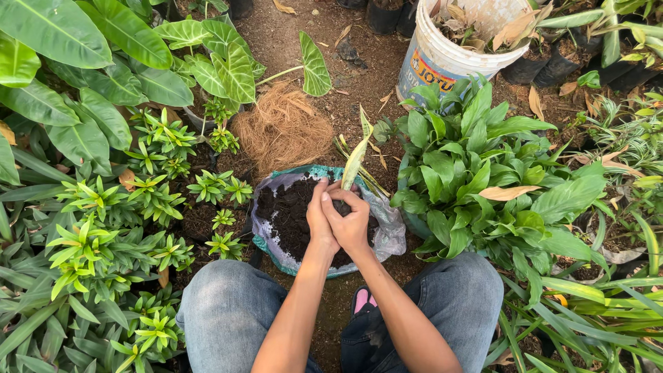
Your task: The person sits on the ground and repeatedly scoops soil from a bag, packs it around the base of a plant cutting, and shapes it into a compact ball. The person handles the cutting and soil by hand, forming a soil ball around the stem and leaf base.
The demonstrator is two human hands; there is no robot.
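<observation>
**Hands pressed together around a cutting over a bag of potting soil**

We crouch on the bare earth of a plant nursery, knees in blue jeans spread to either side of an open plastic bag filled with dark potting soil. Our left hand and right hand sit palm against palm just above the soil, fingers clenched around the base of a slender cutting with a pale yellow-green leaf that stands upright out of the grip. Whether a clump of soil is packed inside the hands we cannot tell; the fingers hide it.

We judge the cutting light and soft, its leaf easily creased and its stem easily snapped, so the safe hold is low down, at the base where the hands already close, never on the blade. The soil looks loose and crumbly and would spill from a slack grip. The thin bag is limp and would sag if lifted by one edge.

Behind the bag lies a mound of brown coconut fibre. A white plastic bucket holding dry leaves stands further back on the right. Small green potted plants crowd the left, and a broad-leaved green plant fills the right.
</observation>
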